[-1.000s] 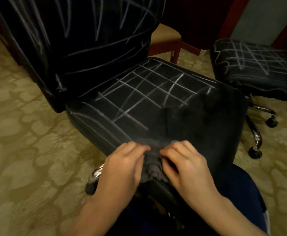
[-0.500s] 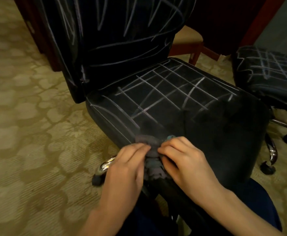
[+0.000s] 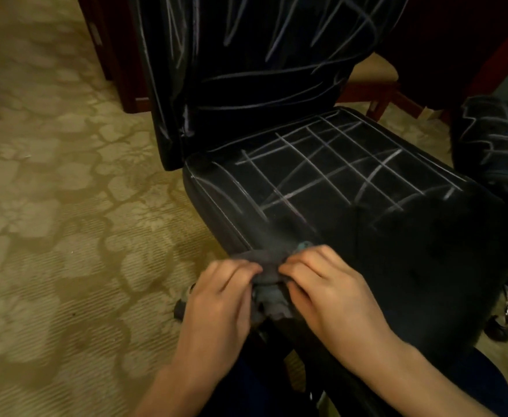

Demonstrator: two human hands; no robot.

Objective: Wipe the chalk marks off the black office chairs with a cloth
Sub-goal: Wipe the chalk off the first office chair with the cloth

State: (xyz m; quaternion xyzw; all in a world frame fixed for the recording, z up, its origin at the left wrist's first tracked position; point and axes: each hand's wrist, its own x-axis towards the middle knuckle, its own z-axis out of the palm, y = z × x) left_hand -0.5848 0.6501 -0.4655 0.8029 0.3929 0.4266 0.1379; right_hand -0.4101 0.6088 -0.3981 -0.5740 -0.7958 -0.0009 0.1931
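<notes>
Grey cloth (image 3: pixel 266 276) is lying bunched at the near left corner of the black chair (image 3: pixel 352 212), both grips pinching it: left hand (image 3: pixel 219 299) and right hand (image 3: pixel 328 291) side by side. Chalk marks (image 3: pixel 331 170) are crossing the seat beyond. Patterned carpet (image 3: pixel 66 221) is spreading leftward; second chair (image 3: pixel 499 139) is standing close at right.

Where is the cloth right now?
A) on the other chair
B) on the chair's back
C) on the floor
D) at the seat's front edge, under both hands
D: the crumpled grey cloth sits at the black padded seat's front edge, pinched between the left hand and right hand.
</notes>
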